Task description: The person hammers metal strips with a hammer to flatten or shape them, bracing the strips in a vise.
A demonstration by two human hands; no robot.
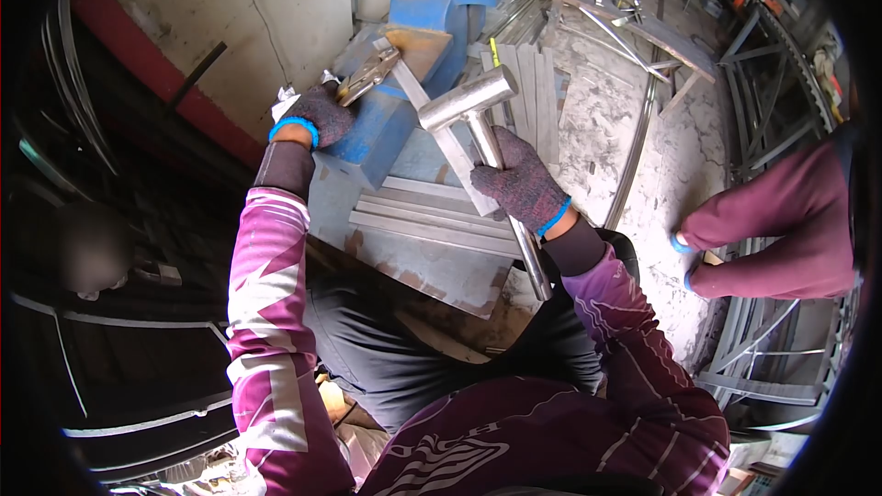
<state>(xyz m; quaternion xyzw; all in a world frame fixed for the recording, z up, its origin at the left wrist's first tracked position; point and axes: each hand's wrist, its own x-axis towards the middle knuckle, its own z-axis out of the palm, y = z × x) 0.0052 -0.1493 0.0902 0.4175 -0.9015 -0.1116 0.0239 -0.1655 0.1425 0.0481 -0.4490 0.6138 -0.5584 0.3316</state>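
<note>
My left hand [320, 118], in a dark knit glove with a blue cuff, is closed around locking pliers [366, 76]. Their jaws meet a flat metal bar [412, 84] near its far end, over the blue bench vise [441, 16]. The bar slants toward me across the vise. My right hand [525, 180], gloved the same way, grips the handle of an all-metal hammer [470, 98]. The hammer head is raised and overlaps the bar in this view; its handle slopes down toward my knee. Several flat bars [432, 220] lie stacked beneath my right hand.
The metal bench plate [404, 280] carries the vise and stacked bars. More bars [533, 83] lie beyond the hammer. A low wooden bench [643, 23] with tools stands farther back. At right, another person's maroon-clad legs [781, 230] are near metal frames [763, 395]. A wall [211, 28] is at left.
</note>
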